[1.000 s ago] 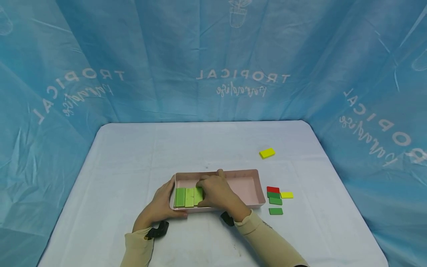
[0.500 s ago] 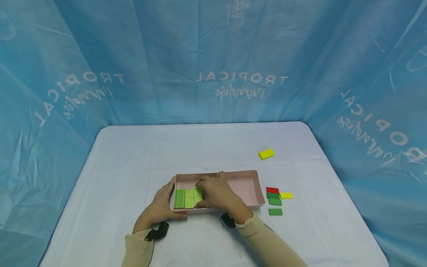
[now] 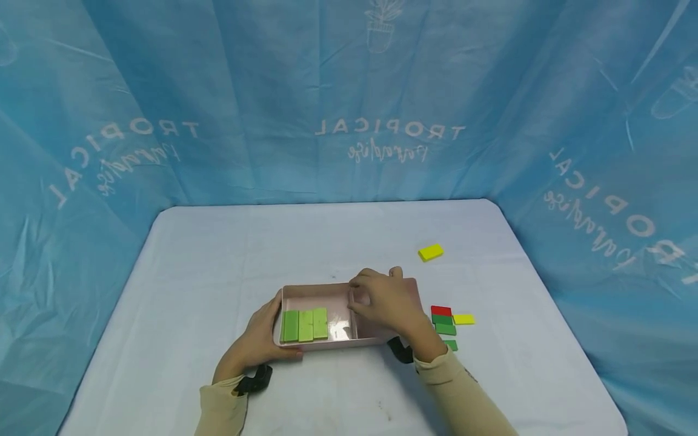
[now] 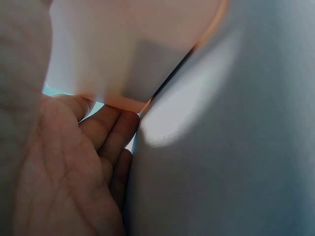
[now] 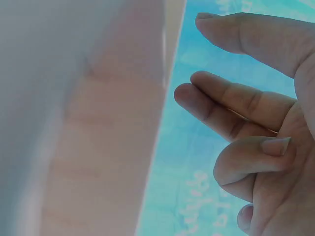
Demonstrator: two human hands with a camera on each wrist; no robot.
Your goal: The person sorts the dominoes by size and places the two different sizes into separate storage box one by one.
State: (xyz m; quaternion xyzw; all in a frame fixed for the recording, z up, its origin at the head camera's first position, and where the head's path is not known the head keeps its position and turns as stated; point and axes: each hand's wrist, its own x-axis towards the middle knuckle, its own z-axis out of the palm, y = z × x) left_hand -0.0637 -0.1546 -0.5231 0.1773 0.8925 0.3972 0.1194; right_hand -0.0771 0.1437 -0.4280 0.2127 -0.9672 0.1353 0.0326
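A shallow pink box (image 3: 338, 345) with a divider (image 3: 352, 315) sits near the middle of the table. My left hand (image 3: 256, 339) holds its left end, thumb along the front wall and fingers round the left side; the left wrist view shows the fingertips against the box wall. Three domino-like blocks stand side by side in the left compartment: a green block (image 3: 291, 327) and two yellow-green blocks (image 3: 320, 324). Over the right compartment hovers my right hand (image 3: 392, 303); in the right wrist view nothing lies between its thumb and two extended fingers, while the other fingers curl.
Right of the box lie a red block (image 3: 441, 310), two green blocks (image 3: 445, 329) and a yellow block (image 3: 464, 319); another green block (image 3: 451, 344) is partly hidden by the right wrist. Farther back lies one more yellow block (image 3: 431, 252). Blue curtains surround the white table (image 3: 218, 254).
My right hand has let go of the rightmost yellow-green block and moved right, from the left compartment to above the right one. My left hand keeps its hold on the box.
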